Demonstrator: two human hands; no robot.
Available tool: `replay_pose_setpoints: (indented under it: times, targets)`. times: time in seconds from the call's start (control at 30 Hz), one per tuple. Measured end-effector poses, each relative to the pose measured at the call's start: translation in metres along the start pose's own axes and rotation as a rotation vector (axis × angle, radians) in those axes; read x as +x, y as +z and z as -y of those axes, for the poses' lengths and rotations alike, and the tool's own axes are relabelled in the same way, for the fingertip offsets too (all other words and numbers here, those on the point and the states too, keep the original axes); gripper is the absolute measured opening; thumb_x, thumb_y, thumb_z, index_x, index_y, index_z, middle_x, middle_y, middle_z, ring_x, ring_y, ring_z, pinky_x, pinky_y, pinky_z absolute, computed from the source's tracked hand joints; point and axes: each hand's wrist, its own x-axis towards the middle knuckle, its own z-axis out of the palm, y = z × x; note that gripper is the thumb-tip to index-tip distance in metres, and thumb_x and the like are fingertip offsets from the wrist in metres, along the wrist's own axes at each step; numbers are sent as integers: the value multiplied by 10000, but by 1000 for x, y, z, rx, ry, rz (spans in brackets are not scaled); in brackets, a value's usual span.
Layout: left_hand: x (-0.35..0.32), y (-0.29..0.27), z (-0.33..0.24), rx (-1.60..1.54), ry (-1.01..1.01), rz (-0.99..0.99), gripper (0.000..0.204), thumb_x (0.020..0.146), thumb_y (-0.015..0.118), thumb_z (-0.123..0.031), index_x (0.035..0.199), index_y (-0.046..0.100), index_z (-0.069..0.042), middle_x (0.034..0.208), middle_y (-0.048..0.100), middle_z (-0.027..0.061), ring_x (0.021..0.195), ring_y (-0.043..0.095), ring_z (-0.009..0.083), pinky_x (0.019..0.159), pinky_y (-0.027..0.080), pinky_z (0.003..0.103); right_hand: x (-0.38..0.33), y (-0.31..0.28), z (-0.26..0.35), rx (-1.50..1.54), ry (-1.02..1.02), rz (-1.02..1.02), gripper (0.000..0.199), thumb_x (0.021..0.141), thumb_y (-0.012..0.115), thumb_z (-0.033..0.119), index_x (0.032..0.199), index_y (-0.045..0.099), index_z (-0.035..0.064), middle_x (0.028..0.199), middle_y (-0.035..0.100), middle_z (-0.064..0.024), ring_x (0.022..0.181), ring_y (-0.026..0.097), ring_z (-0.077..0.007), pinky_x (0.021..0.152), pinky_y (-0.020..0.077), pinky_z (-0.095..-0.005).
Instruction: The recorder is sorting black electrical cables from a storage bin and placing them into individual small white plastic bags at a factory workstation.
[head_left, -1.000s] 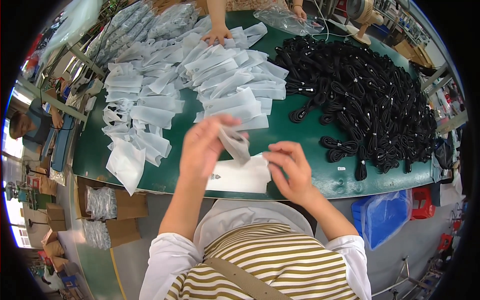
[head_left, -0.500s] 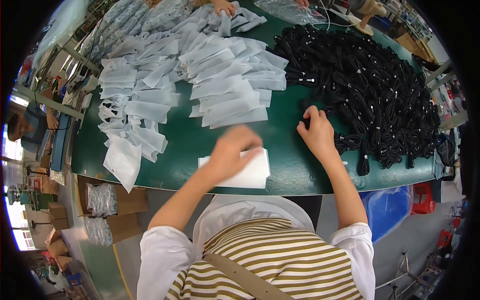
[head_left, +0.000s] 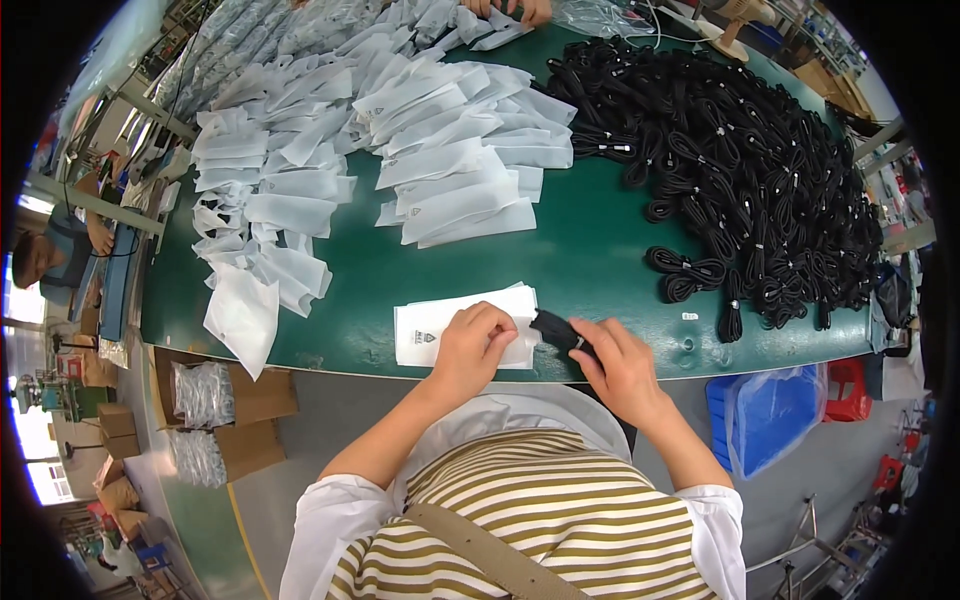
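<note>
On the near edge of the green table lie flat white plastic bags (head_left: 415,335) with a small dark print. My left hand (head_left: 472,345) rests over them, thumb and fingers pinched at the open right end of the top bag. My right hand (head_left: 622,370) grips a coiled black cable (head_left: 555,329) by its right end. The cable's left end points at the bag's mouth and looks to be at its edge; whether any of it is inside I cannot tell. Farther right lies a large heap of coiled black cables (head_left: 740,190).
Frosted bags with cables inside (head_left: 460,165) are piled at the far middle and left of the green table (head_left: 450,268). A co-worker's hands (head_left: 510,10) are at the far edge. Below the table stand a blue crate (head_left: 760,410), a red stool (head_left: 848,390) and cardboard boxes (head_left: 255,450).
My right hand has come from the cable heap toward the bags with a coiled cable in it. My left hand has settled lower, pinching the bag's end. The co-worker's hands moved right.
</note>
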Motion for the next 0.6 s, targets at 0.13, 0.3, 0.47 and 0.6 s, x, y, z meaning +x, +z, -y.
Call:
replay_pose_setpoints:
  times: [0.13, 0.3, 0.47, 0.6]
  targets:
    - [-1, 0, 0, -186, -91, -50, 108, 793, 672, 23, 852, 590, -16, 843, 585, 88, 756, 540, 239, 664, 455, 326, -1, -1, 3, -136, -111, 88, 346, 825, 695, 51, 1157, 603, 20, 918, 611, -114, 723, 605, -259, 606, 498, -321]
    - [2, -6, -11, -118, 146, -52, 134, 767, 673, 34, 838, 587, -41, 895, 589, 79, 831, 530, 253, 748, 449, 341, -5, 10, -3, 327, 255, 192, 344, 828, 678, 36, 1164, 603, 32, 867, 600, -65, 732, 600, -192, 625, 496, -304]
    - [6, -13, -23, 43, 294, -68, 176, 732, 674, 40, 837, 587, -71, 976, 583, 71, 907, 509, 266, 816, 425, 356, -4, 27, -8, 676, 503, 152, 312, 851, 659, 33, 1158, 604, 34, 954, 567, -55, 747, 571, -151, 692, 484, -253]
    - [10, -19, -27, -5, 249, -122, 163, 752, 672, 23, 847, 584, -75, 1002, 577, 73, 934, 509, 253, 843, 421, 354, 13, 24, 15, 350, -40, -68, 291, 860, 638, 11, 1149, 606, 31, 1086, 530, -118, 773, 581, -180, 722, 491, -271]
